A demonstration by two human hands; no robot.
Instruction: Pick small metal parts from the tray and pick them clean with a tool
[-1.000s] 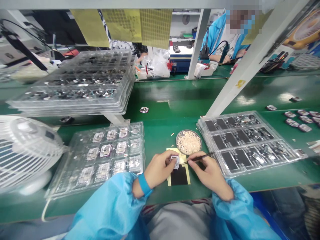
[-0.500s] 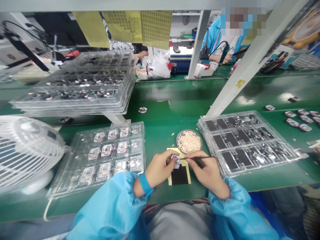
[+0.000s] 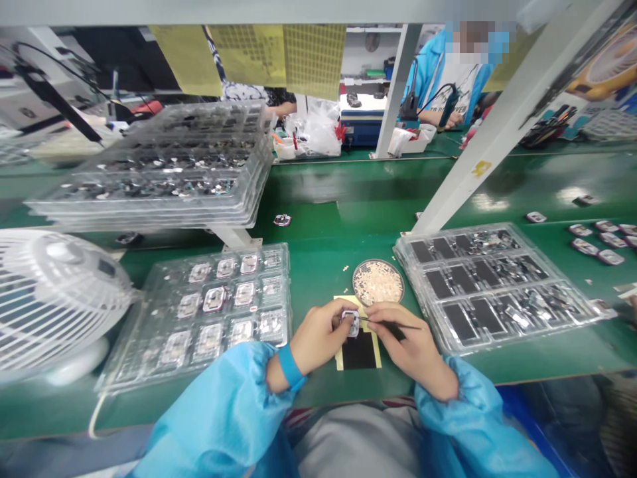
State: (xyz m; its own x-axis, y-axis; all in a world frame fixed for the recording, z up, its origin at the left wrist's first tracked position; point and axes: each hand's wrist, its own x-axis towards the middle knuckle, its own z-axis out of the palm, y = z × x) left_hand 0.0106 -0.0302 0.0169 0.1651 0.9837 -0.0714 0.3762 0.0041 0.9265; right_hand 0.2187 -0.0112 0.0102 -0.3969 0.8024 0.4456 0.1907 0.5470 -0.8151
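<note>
Between thumb and fingers, my left hand (image 3: 318, 337) grips a small squarish device casing (image 3: 352, 324) with a pale rim and dark inner parts. My right hand (image 3: 405, 337) is closed around thin dark tweezers (image 3: 395, 323), whose tip meets the casing's right side; whether the tip holds a part is too small to tell. Beneath both hands lies a yellow sheet with a black pad (image 3: 359, 352). Just beyond them stands a round dish (image 3: 378, 281) full of tiny beige pieces, with a few loose pieces beside it.
At left, a clear tray (image 3: 223, 318) holds several casings near a white fan (image 3: 54, 299). Stacked trays (image 3: 164, 172) rise behind it. A tray of dark flat screens (image 3: 492, 285) lies right, beside a slanted post (image 3: 478, 166). Another person (image 3: 448, 86) sits across the bench.
Both hands stay almost in place, with the casing still in my left. The tweezers have shifted slightly at the casing. The whole view has moved a little.
</note>
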